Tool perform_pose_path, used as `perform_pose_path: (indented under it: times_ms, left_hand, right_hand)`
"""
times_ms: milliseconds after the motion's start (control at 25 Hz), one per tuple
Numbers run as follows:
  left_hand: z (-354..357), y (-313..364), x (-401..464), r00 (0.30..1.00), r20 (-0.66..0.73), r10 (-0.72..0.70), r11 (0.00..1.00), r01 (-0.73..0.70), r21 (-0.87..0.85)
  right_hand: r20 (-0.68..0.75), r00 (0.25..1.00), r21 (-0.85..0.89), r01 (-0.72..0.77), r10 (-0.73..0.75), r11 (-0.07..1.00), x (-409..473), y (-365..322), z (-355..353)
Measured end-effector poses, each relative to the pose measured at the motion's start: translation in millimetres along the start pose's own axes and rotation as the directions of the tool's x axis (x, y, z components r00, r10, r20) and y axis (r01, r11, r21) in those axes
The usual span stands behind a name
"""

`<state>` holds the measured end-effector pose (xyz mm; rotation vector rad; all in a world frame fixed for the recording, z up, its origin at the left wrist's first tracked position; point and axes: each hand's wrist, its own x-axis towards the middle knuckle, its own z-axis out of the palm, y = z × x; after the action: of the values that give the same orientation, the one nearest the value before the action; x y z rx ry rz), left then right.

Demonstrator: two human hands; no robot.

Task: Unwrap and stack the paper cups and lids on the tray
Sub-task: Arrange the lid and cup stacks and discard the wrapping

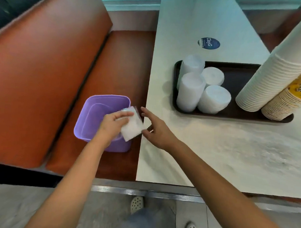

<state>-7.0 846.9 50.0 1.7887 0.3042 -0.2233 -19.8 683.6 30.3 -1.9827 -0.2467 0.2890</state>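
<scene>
My left hand (112, 122) grips a wrapped stack of white lids (132, 127) over the right rim of a purple bin (94, 111) on the bench seat. My right hand (154, 129) reaches toward that stack with fingers spread, and its fingertips lie right at the wrap. On the white table stands a dark tray (232, 110). It holds several stacks of white lids (214, 101) on its left half. Two tall stacks of paper cups lean on its right half: a white cup stack (268, 76) and a printed yellow cup stack (288, 101).
The bin sits on an orange-brown bench seat (121, 64) with a padded backrest (44, 74) at left. A round blue sticker (209, 43) lies on the table (213, 151) behind the tray. My feet in white clogs stand on the grey floor below.
</scene>
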Motion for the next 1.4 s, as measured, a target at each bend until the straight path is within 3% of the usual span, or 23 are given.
perform_pose_path:
  times_ms: [80,160,240,360,480,560,680,760,800,880,960,1040,1160,1280,1400]
  left_hand:
    - [-37.9,-16.1,37.1,0.988,-0.148,-0.041,0.999,0.045,0.022]
    - [-72.7,-44.5,81.0,0.980,-0.182,-0.080,0.964,0.122,0.235]
    - [-92.6,-74.9,121.1,0.973,-0.120,-0.195,0.850,0.229,0.475]
    - [-87.9,-105.8,151.6,0.927,0.024,-0.374,0.769,0.296,0.566]
    - [-77.9,-129.5,170.0,0.822,0.128,-0.555,0.751,0.429,0.501]
    - [-75.2,-144.6,179.6,0.717,0.181,-0.673,0.674,0.495,0.548]
    - [-73.1,-165.0,188.6,0.592,0.135,-0.795,0.504,0.518,0.691]
    - [-69.1,-165.6,191.0,0.573,0.083,-0.816,0.426,0.496,0.757]
    - [-67.5,-162.0,190.5,0.583,0.053,-0.811,0.383,0.459,0.802]
    - [-67.5,-150.2,192.4,0.689,0.035,-0.724,0.297,0.265,0.917]
    - [-66.0,-122.1,190.6,0.790,0.046,-0.612,0.299,0.177,0.938]
    - [-64.2,-90.1,183.8,0.872,0.046,-0.487,0.394,0.172,0.903]
    - [-50.4,-32.3,142.9,0.983,0.073,-0.169,0.622,0.049,0.782]
    - [-8.3,18.5,76.9,0.990,0.062,0.125,0.779,-0.137,0.612]
    - [42.8,27.7,34.3,0.972,0.178,0.151,0.801,-0.226,0.554]
  right_hand:
    - [-0.021,0.999,-0.031,-0.044,0.043,0.999,27.4,-1.5,31.6]
    - [-0.021,0.992,-0.049,-0.123,0.122,0.991,52.1,-0.1,57.9]
    - [-0.043,0.967,-0.025,-0.250,0.249,0.968,74.1,1.0,76.1]
    - [-0.059,0.903,-0.063,-0.429,0.426,0.901,96.4,7.7,94.6]
    - [0.013,0.840,-0.114,-0.538,0.543,0.835,113.8,16.0,111.9]
    - [0.048,0.813,-0.117,-0.572,0.580,0.812,117.5,19.4,120.1]
    - [0.044,0.788,-0.074,-0.611,0.614,0.788,117.2,25.1,126.9]
    - [0.026,0.771,-0.038,-0.636,0.637,0.771,119.9,28.8,127.1]
    - [0.027,0.761,-0.047,-0.647,0.648,0.761,119.7,28.9,127.0]
    - [0.025,0.775,-0.097,-0.627,0.632,0.773,116.0,22.9,127.0]
    - [-0.017,0.835,-0.128,-0.547,0.550,0.827,109.6,10.3,124.1]
    - [-0.079,0.899,-0.127,-0.437,0.431,0.890,102.4,-4.2,112.5]
    - [-0.153,0.954,-0.164,-0.281,0.257,0.946,81.5,-19.6,71.0]
    - [-0.240,0.966,-0.271,-0.165,0.099,0.949,43.0,-14.6,14.1]
    - [-0.329,0.937,-0.286,-0.214,0.114,0.934,0.2,11.5,-34.1]
